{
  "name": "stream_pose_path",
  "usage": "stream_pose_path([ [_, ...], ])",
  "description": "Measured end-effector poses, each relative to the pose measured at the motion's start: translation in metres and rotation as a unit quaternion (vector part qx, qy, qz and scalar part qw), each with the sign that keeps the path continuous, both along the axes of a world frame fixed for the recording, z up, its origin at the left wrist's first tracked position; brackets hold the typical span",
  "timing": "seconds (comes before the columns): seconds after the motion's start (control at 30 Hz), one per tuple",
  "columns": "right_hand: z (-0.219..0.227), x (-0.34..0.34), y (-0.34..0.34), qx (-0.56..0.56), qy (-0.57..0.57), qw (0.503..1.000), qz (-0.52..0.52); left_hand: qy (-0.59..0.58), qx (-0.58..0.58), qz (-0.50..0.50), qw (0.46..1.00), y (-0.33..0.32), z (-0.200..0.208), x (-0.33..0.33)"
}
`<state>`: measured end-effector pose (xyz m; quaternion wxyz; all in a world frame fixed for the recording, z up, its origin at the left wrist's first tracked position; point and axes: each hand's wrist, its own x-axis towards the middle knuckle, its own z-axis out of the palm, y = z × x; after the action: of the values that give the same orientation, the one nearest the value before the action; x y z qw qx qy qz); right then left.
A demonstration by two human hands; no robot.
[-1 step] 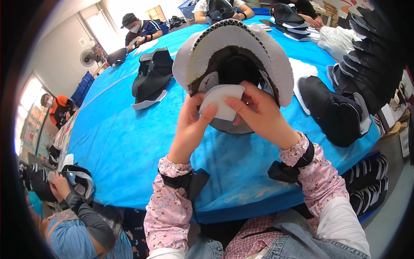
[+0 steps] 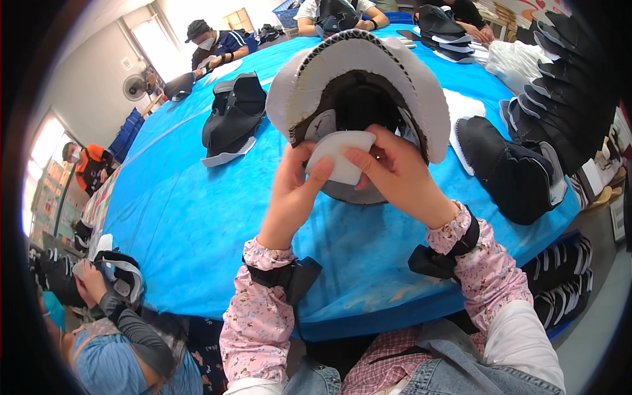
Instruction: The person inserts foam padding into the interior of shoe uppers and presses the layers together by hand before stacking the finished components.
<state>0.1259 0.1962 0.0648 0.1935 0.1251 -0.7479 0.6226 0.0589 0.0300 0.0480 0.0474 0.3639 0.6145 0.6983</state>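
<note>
Both thumbs press on the near face of a white curved stiff-looking piece (image 2: 342,157), held at the opening of a shoe upper. My left hand (image 2: 293,187) grips its left side and my right hand (image 2: 398,168) its right side, most fingers hidden behind or inside the upper. The shoe upper (image 2: 424,99) faces me, its white lining flared outward, dark zigzag stitching along the top rim and a black hollow inside. Its lower part hangs just over the blue table cover.
A blue-covered table (image 2: 178,217) spreads around me. A black upper (image 2: 232,118) lies to the left, another black upper (image 2: 507,164) to the right beside a tall stack of uppers (image 2: 559,99). Co-workers sit around the far edge and lower left. A crate of shoes (image 2: 559,283) stands lower right.
The shoe upper and my left hand have shifted very slightly to the right. Both hands keep their hold on the white piece.
</note>
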Motion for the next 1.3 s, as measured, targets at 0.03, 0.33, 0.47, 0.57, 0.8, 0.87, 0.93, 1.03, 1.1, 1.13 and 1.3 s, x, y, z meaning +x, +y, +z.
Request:
stream_pose_path([
  [0.03,0.002,0.002,-0.003,0.01,0.014,1.0,-0.011,0.0,0.0,0.003,1.0,-0.001,-0.001,-0.001],
  [0.33,0.026,0.01,0.011,0.293,-0.027,0.952,-0.08,0.067,-0.022,0.03,0.997,-0.001,-0.001,-0.004],
  [0.47,0.011,0.005,0.005,0.204,0.114,0.972,-0.026,0.095,-0.062,0.019,0.993,-0.004,0.007,0.001],
  [0.57,0.008,0.003,0.003,0.086,0.109,0.99,0.001,0.029,-0.027,-0.011,0.999,0.001,0.005,0.005],
  [0.8,0.007,0.004,-0.003,0.072,0.134,0.988,-0.007,-0.04,-0.01,-0.025,0.999,-0.004,0.012,0.007],
  [0.87,0.005,0.005,0.001,0.089,0.037,0.995,-0.018,-0.03,-0.007,-0.016,0.999,-0.003,0.009,0.004],
  [0.93,0.005,0.003,0.001,0.071,0.052,0.996,-0.004,-0.02,-0.005,-0.01,1.0,-0.001,0.008,0.004],
  [1.03,0.006,0.004,-0.001,0.065,0.052,0.997,-0.004,-0.016,0.003,-0.002,1.0,0.0,0.008,0.003],
  [1.1,0.005,0.004,-0.001,0.078,0.038,0.996,-0.019,-0.005,-0.006,0.012,1.0,-0.001,0.005,0.0],
  [1.13,0.002,0.003,0.0,0.08,0.032,0.996,-0.021,-0.005,-0.006,0.011,1.0,-0.001,0.004,-0.001],
  [1.3,0.005,0.005,0.0,0.077,0.036,0.996,-0.009,0.0,-0.004,0.017,1.0,0.0,0.004,0.0],
])
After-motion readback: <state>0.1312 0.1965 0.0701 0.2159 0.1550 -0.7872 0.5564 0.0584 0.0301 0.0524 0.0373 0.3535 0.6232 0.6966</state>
